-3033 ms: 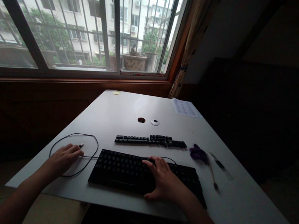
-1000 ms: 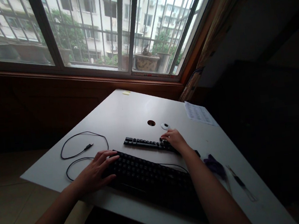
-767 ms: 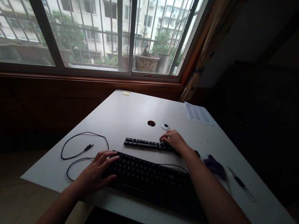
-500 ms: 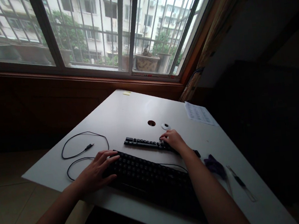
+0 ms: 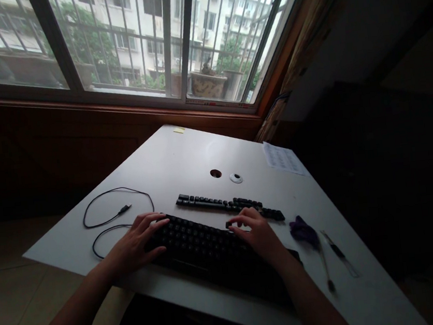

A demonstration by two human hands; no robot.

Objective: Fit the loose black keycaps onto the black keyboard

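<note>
A black keyboard [image 5: 194, 243] lies near the front edge of the white table. My left hand [image 5: 137, 239] rests on its left end, fingers stretched and apart. Over the keyboard's far edge, my right hand [image 5: 253, 228] pinches a small black keycap [image 5: 229, 224] between thumb and forefinger. Just beyond lie rows of loose black keycaps [image 5: 201, 202], with a further cluster of keycaps [image 5: 247, 201] behind my right hand. My right forearm covers part of the keyboard's right end.
A black cable [image 5: 118, 189] with a USB plug loops at the left. To the right lie a purple cloth [image 5: 303, 232], a thin brush [image 5: 326, 272] and a wire-ended tool [image 5: 340, 252]. Farther back are a round hole [image 5: 215, 173], a white ring [image 5: 236, 178] and a printed sheet [image 5: 284, 158].
My right hand has come back from the loose keycaps to above the keyboard, now with a keycap in its fingers. My left hand stays on the keyboard's left end. The view has shifted slightly.
</note>
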